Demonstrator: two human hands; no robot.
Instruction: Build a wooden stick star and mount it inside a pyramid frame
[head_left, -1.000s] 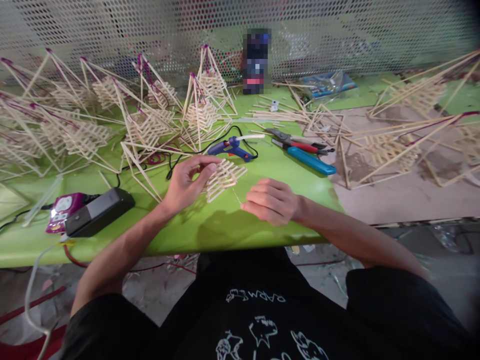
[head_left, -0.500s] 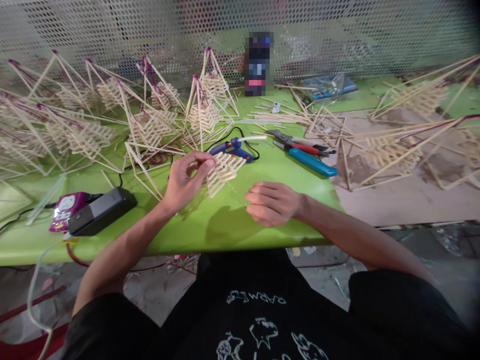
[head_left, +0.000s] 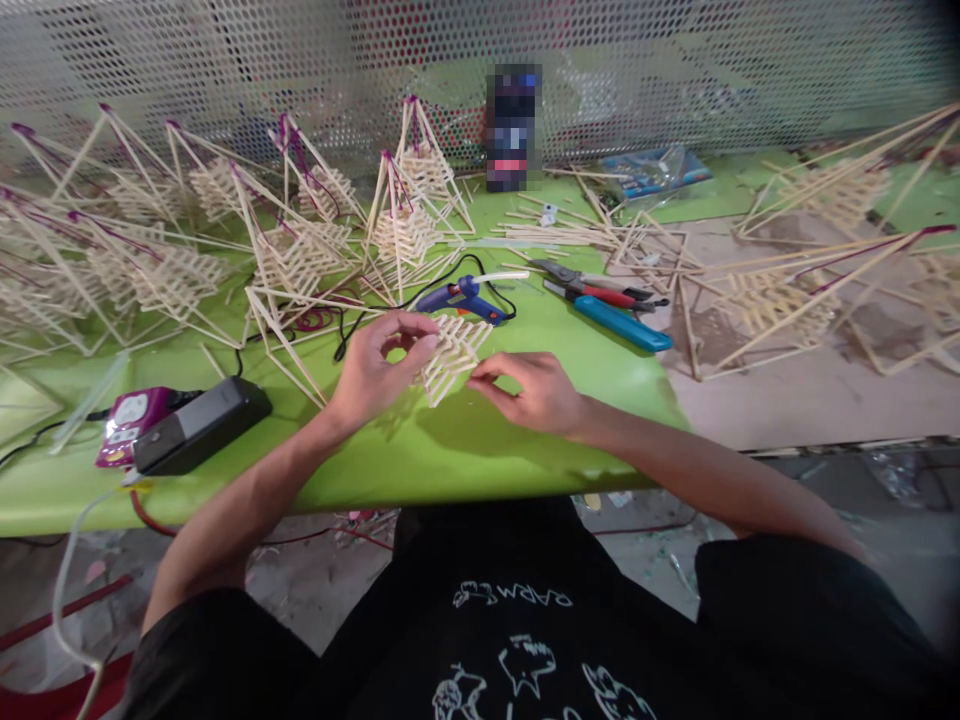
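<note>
Left hand [head_left: 384, 362] pinches stick lattice [head_left: 454, 350]; right hand [head_left: 529, 390] pinched by its corner, contents unclear. Probably fine touch-up; calls for steady left hold.

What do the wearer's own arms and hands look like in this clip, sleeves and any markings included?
Both the left hand and the right hand are ungloved, with no watch or bracelet visible. The forearms are uncovered below loose, short black sleeves. These belong to a black shirt with white lettering and line drawings on its front.
</note>
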